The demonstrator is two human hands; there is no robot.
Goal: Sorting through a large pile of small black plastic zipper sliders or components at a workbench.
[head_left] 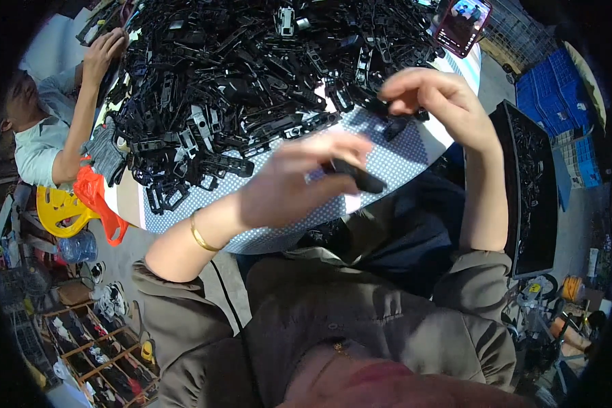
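Observation:
My left hand (296, 180), smeared by motion, is closed around a slim black plastic part (359, 177) above the near edge of the table. The part's far end sticks out past my fingers, and its details are blurred. Farther right, my right hand (445, 105) hovers over the table's right side with fingers loosely bent and apart; nothing shows between them. Just below those fingers lies a dark piece (396, 127). A large heap of black plastic parts (251, 88), a few with silvery metal faces, spreads beyond both hands.
The table (408, 153) has a dotted light cover and a rounded edge. A phone (462, 26) stands at its far right. A co-worker's hand (107, 46) rests at the heap's left. Nearby are a red bag (95, 194), yellow stool (61, 211) and a black bin (534, 190) of parts.

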